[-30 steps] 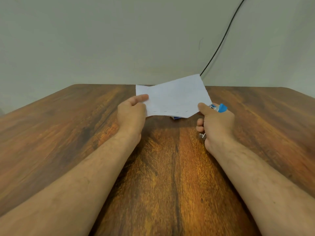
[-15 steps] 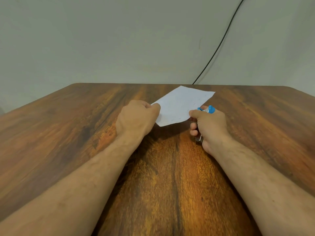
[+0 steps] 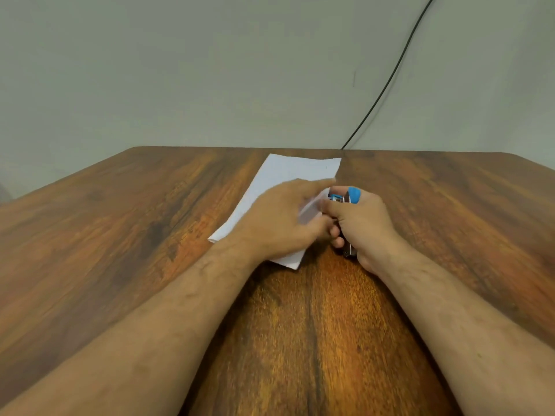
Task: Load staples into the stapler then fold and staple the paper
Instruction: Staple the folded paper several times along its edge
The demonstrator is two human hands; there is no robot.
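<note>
Two Hands Met at the Paper's Edge

Both hands worked at the right edge of the folded white paper (image 3: 288, 175), which lay flat on the wooden bench (image 3: 120, 235). The left hand (image 3: 279, 220) rested palm-down across the sheet, fingers spread rather than closed on anything, probably pinning it so it would not slide. The right hand (image 3: 363, 226) had its grip wrapped shut around the blue stapler (image 3: 350, 197), whose nose touched the paper's edge just beside the left fingertips, seemingly lined up for stapling.
</note>
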